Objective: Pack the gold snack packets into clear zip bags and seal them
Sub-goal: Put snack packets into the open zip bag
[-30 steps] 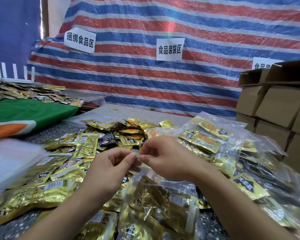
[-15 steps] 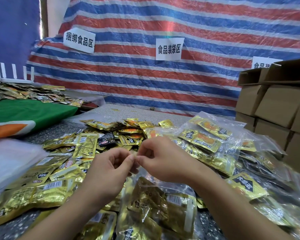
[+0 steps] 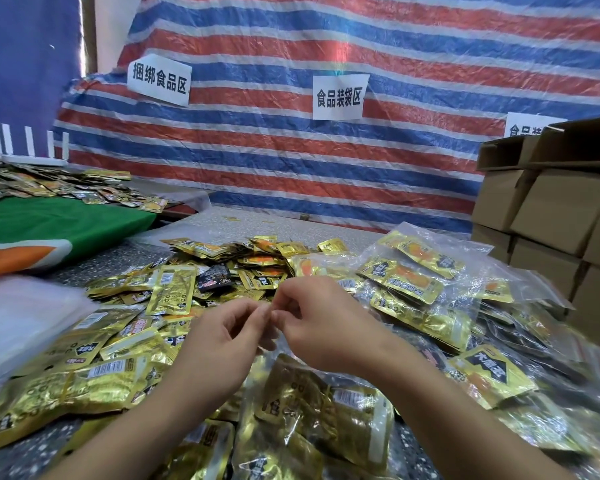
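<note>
A clear zip bag (image 3: 326, 410) filled with gold snack packets hangs in front of me over the table. My left hand (image 3: 222, 341) and my right hand (image 3: 323, 323) meet fingertip to fingertip and pinch the bag's top edge between thumb and fingers. The zip strip itself is hidden behind my fingers. Loose gold snack packets (image 3: 125, 341) lie spread over the speckled table (image 3: 291, 226) to the left and behind my hands. Several filled clear bags (image 3: 430, 299) are heaped on the right.
Stacked cardboard boxes (image 3: 561, 216) stand at the right edge. A striped tarp (image 3: 326, 150) with paper labels closes the back. A green and orange cloth (image 3: 49, 230) covers a table at the left, with more packets on it. A blurred white sheet (image 3: 18, 320) lies at the near left.
Both hands have stayed pinched at the bag's top; they have shifted slightly left along the edge and the bag hangs much the same.
</note>
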Tool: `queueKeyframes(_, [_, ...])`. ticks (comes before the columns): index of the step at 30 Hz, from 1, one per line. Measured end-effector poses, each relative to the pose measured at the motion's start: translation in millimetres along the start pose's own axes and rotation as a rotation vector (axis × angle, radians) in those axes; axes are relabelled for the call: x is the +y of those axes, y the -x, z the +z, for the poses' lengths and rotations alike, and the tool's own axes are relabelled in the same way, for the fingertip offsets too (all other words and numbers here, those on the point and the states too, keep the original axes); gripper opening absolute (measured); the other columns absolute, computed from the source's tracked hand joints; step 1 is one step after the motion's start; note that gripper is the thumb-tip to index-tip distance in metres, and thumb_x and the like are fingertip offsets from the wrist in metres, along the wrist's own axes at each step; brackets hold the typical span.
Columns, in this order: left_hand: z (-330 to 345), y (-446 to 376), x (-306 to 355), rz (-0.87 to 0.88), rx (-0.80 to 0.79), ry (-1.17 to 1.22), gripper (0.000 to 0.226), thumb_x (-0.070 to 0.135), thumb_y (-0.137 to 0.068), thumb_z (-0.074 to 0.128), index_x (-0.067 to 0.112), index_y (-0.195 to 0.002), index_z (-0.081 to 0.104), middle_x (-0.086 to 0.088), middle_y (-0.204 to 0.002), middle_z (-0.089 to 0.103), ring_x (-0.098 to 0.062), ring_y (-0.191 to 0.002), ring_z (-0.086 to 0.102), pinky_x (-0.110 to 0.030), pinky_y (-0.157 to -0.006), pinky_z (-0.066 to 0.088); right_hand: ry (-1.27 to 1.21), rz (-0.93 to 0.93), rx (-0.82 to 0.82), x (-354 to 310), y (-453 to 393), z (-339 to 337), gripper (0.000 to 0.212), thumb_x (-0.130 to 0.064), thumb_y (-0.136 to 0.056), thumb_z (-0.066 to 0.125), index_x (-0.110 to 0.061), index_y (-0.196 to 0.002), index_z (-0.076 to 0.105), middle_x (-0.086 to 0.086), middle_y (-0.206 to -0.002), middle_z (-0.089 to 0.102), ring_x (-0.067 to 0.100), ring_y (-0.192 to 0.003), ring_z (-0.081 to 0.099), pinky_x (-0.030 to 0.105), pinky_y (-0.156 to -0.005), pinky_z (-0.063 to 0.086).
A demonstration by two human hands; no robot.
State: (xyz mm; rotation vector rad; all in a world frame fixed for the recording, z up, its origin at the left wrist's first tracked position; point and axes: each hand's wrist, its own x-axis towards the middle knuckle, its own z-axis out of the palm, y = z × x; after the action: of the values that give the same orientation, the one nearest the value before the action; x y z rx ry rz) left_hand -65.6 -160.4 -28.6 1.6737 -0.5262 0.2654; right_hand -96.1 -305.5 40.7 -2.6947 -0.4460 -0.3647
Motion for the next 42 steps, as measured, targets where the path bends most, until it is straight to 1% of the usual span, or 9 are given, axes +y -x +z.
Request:
queueKeyframes(4, [-1,1,2,0.109,0.040,-0.114,0.029,0.015,-0.098,0.054,0.022,-0.078,0.073,0.002,-0.072,0.070,-0.008,-0.066,0.064,-0.014,-0.055,0.046,-0.018,0.027,-0.063,3,0,-4,0.021,-0.030,-0.099,0.057,-0.025,-0.078,0.056,-0.009,-0.073,0.054,0.005,-0.063,0.047,0.024,-0.052,0.033])
queueKeyframes(8, [-2,-1,3,0.086,0.114,-0.090,0.031,0.017,-0.097,0.056,0.030,-0.073,0.071,0.001,-0.070,0.069,-0.013,-0.060,0.061,-0.032,-0.055,0.049,-0.024,0.048,-0.103,8,-1,-9,0.024,-0.031,-0.099,0.057,-0.030,-0.076,0.053,-0.011,-0.074,0.054,0.005,-0.064,0.047,0.022,-0.053,0.034])
queueKeyframes(12, [-1,0,7,0.093,0.151,-0.061,0.033,0.017,-0.098,0.057,0.025,-0.067,0.069,0.002,-0.066,0.067,-0.008,-0.055,0.058,-0.020,-0.049,0.043,-0.024,0.062,-0.072,11,-3,-13,0.022,-0.032,-0.097,0.060,-0.029,-0.075,0.057,-0.010,-0.073,0.058,0.007,-0.063,0.052,0.024,-0.054,0.039])
queueKeyframes(17, [1,0,10,0.098,0.208,-0.036,0.032,0.017,-0.096,0.058,0.020,-0.066,0.070,-0.001,-0.066,0.068,-0.022,-0.057,0.060,-0.032,-0.049,0.045,-0.001,0.071,-0.069,12,-2,-18,0.024,-0.035,-0.097,0.060,-0.028,-0.075,0.057,-0.011,-0.069,0.056,0.005,-0.059,0.049,0.019,-0.048,0.035])
queueKeyframes(22, [-3,-2,9,0.088,0.254,-0.033,0.029,0.019,-0.096,0.060,0.020,-0.069,0.072,0.003,-0.066,0.070,-0.010,-0.059,0.063,-0.017,-0.048,0.046,0.022,0.090,-0.094,16,-1,-27,0.026,-0.032,-0.098,0.059,-0.028,-0.072,0.056,-0.012,-0.068,0.055,0.004,-0.060,0.049,0.020,-0.050,0.034])
queueKeyframes(26, [-10,-7,4,0.065,0.289,-0.043,0.029,0.021,-0.097,0.058,0.021,-0.072,0.072,0.002,-0.067,0.070,-0.015,-0.056,0.060,-0.031,-0.049,0.046,0.037,0.133,-0.099,25,-2,-32,0.026,-0.032,-0.098,0.060,-0.026,-0.073,0.058,-0.008,-0.070,0.058,0.009,-0.063,0.051,0.027,-0.056,0.040])
queueKeyframes(31, [-14,-10,1,0.041,0.312,-0.024,0.028,0.021,-0.098,0.057,0.020,-0.073,0.072,0.005,-0.067,0.071,-0.006,-0.060,0.064,-0.014,-0.051,0.046,0.063,0.172,-0.119,38,-2,-38,0.024,-0.033,-0.097,0.061,-0.026,-0.074,0.060,-0.010,-0.067,0.056,0.003,-0.060,0.048,0.021,-0.054,0.035])
queueKeyframes(36, [-17,-12,0,0.057,0.330,-0.066,0.032,0.025,-0.098,0.056,0.021,-0.071,0.072,0.006,-0.068,0.071,-0.013,-0.057,0.061,-0.019,-0.046,0.045,0.107,0.168,-0.117,45,-2,-45,0.024,-0.036,-0.097,0.060,-0.026,-0.075,0.060,-0.011,-0.061,0.051,-0.002,-0.045,0.044,0.011,-0.043,0.035])
queueKeyframes(42, [-20,-14,-1,0.056,0.364,-0.054,0.030,0.023,-0.098,0.057,0.021,-0.073,0.072,0.006,-0.068,0.070,-0.004,-0.059,0.061,-0.017,-0.052,0.046,0.122,0.143,-0.116,50,0,-48,0.021,-0.036,-0.097,0.061,-0.025,-0.079,0.062,-0.011,-0.065,0.054,0.001,-0.054,0.044,0.014,-0.046,0.031])
